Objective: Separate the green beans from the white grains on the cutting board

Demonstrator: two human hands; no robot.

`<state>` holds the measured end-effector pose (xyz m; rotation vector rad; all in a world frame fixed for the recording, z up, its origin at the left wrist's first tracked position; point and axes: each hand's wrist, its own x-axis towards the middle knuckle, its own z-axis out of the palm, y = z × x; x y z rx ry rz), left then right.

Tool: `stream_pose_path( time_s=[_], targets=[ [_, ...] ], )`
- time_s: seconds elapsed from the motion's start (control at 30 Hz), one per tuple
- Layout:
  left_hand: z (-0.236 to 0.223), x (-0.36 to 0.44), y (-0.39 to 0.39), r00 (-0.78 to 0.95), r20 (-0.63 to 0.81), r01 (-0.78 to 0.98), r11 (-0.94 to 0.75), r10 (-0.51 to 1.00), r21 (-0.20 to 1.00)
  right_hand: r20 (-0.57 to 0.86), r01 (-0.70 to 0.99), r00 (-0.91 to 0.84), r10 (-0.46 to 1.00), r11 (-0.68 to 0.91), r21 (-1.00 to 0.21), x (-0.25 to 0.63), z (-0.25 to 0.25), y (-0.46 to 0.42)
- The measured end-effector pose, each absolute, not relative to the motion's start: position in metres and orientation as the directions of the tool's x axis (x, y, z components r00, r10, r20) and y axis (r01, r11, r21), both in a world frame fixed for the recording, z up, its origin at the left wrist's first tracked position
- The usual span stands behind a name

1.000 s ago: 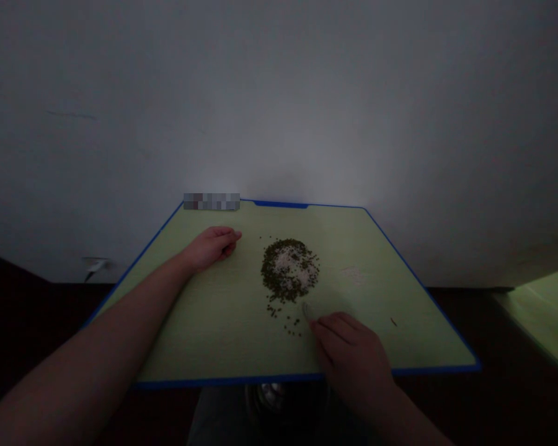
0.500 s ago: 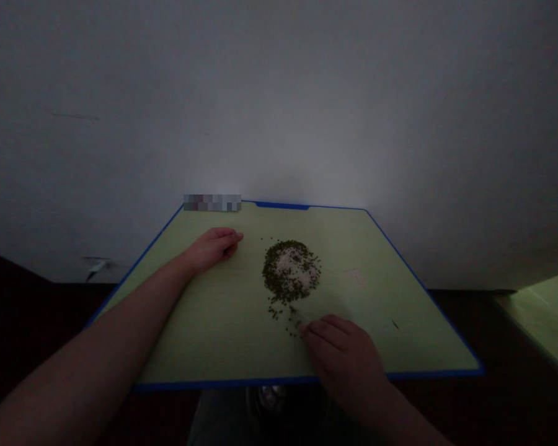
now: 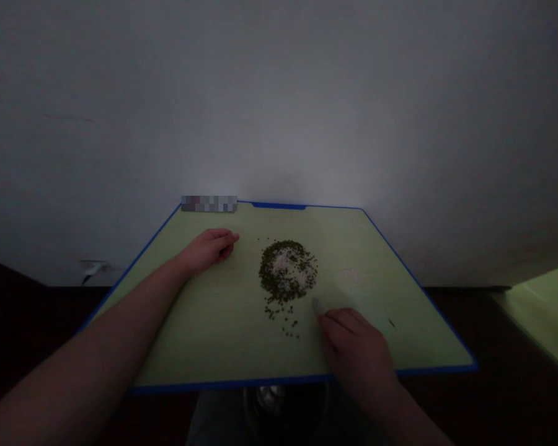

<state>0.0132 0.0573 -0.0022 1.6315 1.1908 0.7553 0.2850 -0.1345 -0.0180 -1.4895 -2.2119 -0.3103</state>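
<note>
A round heap of dark green mung beans (image 3: 286,271) lies on a pale green board with a blue edge (image 3: 223,365), with white grains (image 3: 286,263) at its centre. Loose beans (image 3: 279,319) scatter toward me from the heap. My right hand (image 3: 353,347) sits at the lower right of the heap, shut on a small pale tool, perhaps a spoon or scraper (image 3: 317,305), whose tip lies just right of the loose beans. My left hand (image 3: 208,251) rests on the board left of the heap, fingers curled, holding nothing.
A pale powdery patch (image 3: 351,275) and one dark speck (image 3: 391,323) lie on the right of the board. A blurred label (image 3: 209,203) sits at the far corner. A white wall (image 3: 279,105) stands behind, and another green board (image 3: 539,316) shows at the right.
My right hand and its tool have moved right and slightly away from the loose beans. My left hand has stayed in place on the board.
</note>
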Motion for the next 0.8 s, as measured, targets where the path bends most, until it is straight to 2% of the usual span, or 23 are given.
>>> stream_pose_path(
  time_s=[0.17,0.23,0.4,0.47,0.8],
  targets=[
    [-0.004,0.013,0.058,0.329,-0.058,0.340,-0.061,0.942,0.938,0.487,0.962,-0.213,0.847,0.268,-0.046,0.313,-0.018,-0.121],
    [-0.004,0.013,0.059,0.334,-0.059,0.328,-0.057,0.941,0.943,0.527,0.959,-0.215,0.822,0.279,-0.043,0.320,-0.016,-0.120],
    [-0.004,0.013,0.059,0.328,-0.061,0.354,-0.063,0.943,0.933,0.560,0.826,-0.467,0.684,0.564,0.000,0.306,-0.010,-0.132],
    [-0.005,0.013,0.059,0.332,-0.056,0.353,-0.069,0.942,0.933,0.542,0.786,-0.523,0.658,0.618,0.008,0.294,-0.010,-0.136],
    [-0.004,0.014,0.058,0.329,-0.062,0.338,-0.056,0.942,0.940,0.481,0.872,-0.420,0.770,0.489,-0.022,0.297,-0.012,-0.127]
  ],
)
